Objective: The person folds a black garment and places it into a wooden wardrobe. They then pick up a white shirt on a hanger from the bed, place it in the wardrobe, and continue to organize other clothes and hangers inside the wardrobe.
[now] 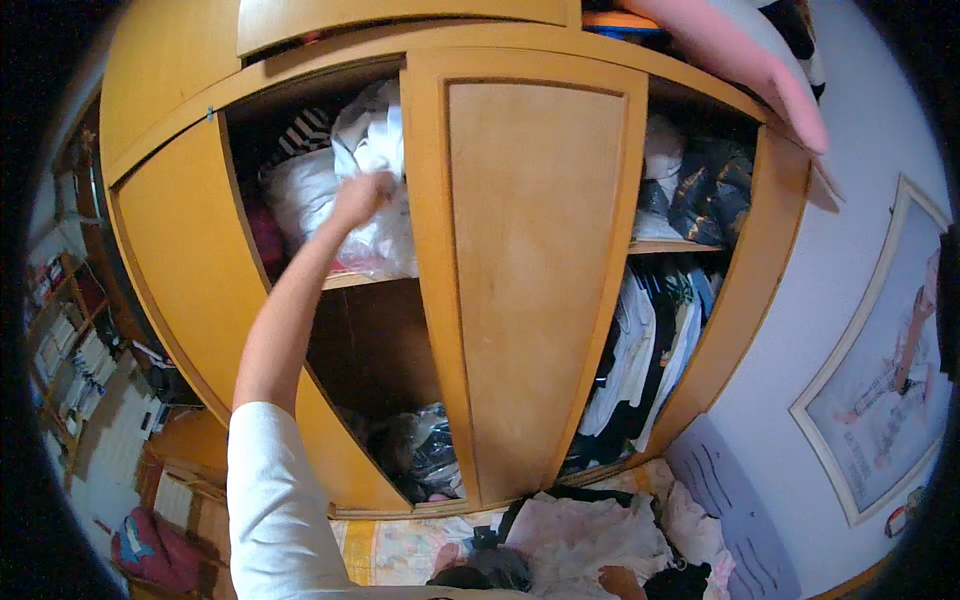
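Note:
My left hand (365, 199) is raised to the upper shelf of a wooden wardrobe (540, 225). Its fingers are curled against a bunched white cloth (375, 142); the fingertips are partly hidden. Just below and left of it on that shelf are white bundles in clear plastic (300, 187), with a black-and-white striped cloth (306, 131) behind. Low in the picture, my right hand (621, 582) shows only in part, at the edge of a pale pink garment (585, 525) spread on the bed. Whether it grips the garment is hidden.
Sliding door panels stand left (180, 285) and centre. The right opening shows dark bags (709, 191) above hanging clothes (637, 345). A plastic-wrapped bundle (435, 450) lies in the lower left compartment. A pink plush toy (780, 82) overhangs the top. A framed picture (885, 375) hangs right.

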Available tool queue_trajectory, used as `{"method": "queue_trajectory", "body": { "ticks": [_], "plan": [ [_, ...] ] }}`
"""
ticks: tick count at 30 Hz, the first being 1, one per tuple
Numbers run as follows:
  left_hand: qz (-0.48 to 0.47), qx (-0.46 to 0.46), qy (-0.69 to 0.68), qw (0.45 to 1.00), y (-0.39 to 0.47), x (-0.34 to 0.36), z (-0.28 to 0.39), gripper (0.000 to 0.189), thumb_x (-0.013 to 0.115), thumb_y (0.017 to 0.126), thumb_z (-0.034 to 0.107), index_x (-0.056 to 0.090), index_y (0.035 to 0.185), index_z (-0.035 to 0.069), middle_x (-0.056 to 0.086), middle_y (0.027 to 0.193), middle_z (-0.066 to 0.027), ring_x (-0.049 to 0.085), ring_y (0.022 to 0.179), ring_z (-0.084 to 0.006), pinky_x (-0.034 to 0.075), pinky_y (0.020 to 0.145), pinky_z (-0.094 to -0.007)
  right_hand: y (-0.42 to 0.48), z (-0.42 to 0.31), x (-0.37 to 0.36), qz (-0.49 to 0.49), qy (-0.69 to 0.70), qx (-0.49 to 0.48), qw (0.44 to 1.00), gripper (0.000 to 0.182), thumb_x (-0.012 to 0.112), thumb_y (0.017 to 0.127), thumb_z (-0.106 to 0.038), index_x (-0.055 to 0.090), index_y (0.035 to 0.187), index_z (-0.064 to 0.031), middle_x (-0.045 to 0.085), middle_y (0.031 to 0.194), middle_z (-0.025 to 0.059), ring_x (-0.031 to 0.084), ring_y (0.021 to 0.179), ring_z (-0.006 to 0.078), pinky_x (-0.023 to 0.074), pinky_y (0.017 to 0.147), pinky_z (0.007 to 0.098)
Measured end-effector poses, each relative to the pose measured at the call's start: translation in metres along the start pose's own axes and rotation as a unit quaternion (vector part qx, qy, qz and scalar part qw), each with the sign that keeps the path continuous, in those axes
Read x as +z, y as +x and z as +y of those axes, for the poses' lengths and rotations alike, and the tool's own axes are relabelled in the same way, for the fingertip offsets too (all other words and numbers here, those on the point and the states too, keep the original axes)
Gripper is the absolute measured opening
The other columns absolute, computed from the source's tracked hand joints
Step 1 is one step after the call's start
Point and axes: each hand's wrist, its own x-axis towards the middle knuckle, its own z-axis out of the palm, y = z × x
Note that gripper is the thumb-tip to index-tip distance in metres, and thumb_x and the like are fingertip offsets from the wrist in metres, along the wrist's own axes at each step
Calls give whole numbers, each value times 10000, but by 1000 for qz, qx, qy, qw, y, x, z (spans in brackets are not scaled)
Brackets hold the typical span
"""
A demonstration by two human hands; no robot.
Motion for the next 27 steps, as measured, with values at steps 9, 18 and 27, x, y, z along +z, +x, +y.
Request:
{"method": "queue_trajectory", "body": {
  "ticks": [9, 18, 27],
  "plan": [
    [426, -426, -409, 686, 43, 30, -42, 750, 542, 819, 392, 248, 1342, -57, 327, 1316, -280, 311, 1238, -399, 228, 1032, -489, 104, -39, 8, -29, 14, 123, 992, 427, 447, 886, -353, 496, 1253, -142, 499, 1274, 111, 440, 1193, 299, 349, 992, 465],
    [62, -435, -322, 839, 48, 120, 35, 871, 287, 843, 644, 18, 1429, 58, -49, 1488, -179, -54, 1362, -382, -24, 946, -715, 207, -96, 3, -43, 0, 53, 998, 309, 484, 797, -241, 641, 1023, -100, 633, 1010, 162, 601, 919, 345, 473, 830, 447],
    [-83, -296, -205, 929, 112, 124, -31, 743, 255, 879, 551, 116, 1433, 77, 31, 1498, -133, 30, 1373, -345, -13, 956, -716, 228, -181, -8, 66, 15, -46, 997, 266, 555, 785, -254, 651, 985, -107, 656, 945, 116, 623, 832, 321, 510, 742, 412]
  ]
}}
